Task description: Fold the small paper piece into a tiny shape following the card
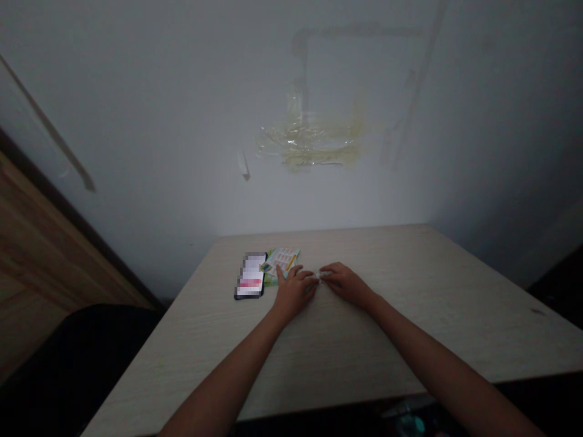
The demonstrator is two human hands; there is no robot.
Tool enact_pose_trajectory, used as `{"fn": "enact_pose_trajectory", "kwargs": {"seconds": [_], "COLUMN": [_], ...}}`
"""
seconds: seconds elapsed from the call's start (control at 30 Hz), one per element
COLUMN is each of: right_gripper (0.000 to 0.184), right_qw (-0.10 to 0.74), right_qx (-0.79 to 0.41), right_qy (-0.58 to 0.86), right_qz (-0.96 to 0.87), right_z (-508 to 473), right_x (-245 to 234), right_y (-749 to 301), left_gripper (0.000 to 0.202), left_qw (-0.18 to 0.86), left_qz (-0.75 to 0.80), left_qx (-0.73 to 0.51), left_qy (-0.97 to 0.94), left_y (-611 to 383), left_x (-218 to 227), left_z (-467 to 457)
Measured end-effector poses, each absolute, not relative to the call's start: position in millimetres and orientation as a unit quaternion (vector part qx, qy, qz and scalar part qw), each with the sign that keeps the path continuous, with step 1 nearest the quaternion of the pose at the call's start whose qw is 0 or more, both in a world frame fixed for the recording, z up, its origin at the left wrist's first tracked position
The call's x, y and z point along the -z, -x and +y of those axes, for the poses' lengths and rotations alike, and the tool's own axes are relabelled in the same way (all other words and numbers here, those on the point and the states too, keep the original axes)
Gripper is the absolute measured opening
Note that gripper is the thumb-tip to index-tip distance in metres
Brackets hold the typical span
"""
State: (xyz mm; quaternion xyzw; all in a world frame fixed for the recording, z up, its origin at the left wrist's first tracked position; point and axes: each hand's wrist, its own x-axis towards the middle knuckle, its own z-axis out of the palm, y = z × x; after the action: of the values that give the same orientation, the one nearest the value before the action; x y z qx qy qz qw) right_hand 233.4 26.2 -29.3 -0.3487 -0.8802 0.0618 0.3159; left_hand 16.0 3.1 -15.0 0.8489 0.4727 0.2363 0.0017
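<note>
Above the table, my two hands meet near its middle around a small, pale, crumpled-looking thing (317, 276), too small and dim to name. My left hand (293, 294) has its fingertips closed at the left side of it, with one finger reaching over the edge of a printed paper packet (283, 260). From the right, the fingers of my right hand (350, 285) pinch the same pale piece. Just left of the packet lies a phone (250, 276) with a lit, blurred-out screen.
The light wood-grain table (364, 370) stands against a grey wall (182, 121) with yellowed clear tape (314, 142) on it. A dark rounded object (91, 346) is at the left, by wooden panelling (31, 243). Below the front edge, a teal item (412, 423) shows in shadow.
</note>
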Motion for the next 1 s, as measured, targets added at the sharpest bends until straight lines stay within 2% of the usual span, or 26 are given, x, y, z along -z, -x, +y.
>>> {"fn": "enact_pose_trajectory", "kwargs": {"seconds": [0.37,1.0], "right_gripper": [0.028,0.03], "right_qw": [0.299,0.294], "right_qx": [-0.073,-0.087], "right_qy": [0.354,0.39], "right_qz": [-0.883,-0.868], "right_z": [30.8,25.6], "right_x": [36.0,30.9], "right_y": [-235.8,-233.6], "left_gripper": [0.02,0.022], "left_qw": [-0.038,-0.006], "left_qz": [0.46,0.469], "left_qx": [-0.23,-0.223], "left_qy": [-0.856,-0.855], "left_y": [-15.0,-8.2], "left_x": [10.6,16.2], "left_z": [2.6,7.4]}}
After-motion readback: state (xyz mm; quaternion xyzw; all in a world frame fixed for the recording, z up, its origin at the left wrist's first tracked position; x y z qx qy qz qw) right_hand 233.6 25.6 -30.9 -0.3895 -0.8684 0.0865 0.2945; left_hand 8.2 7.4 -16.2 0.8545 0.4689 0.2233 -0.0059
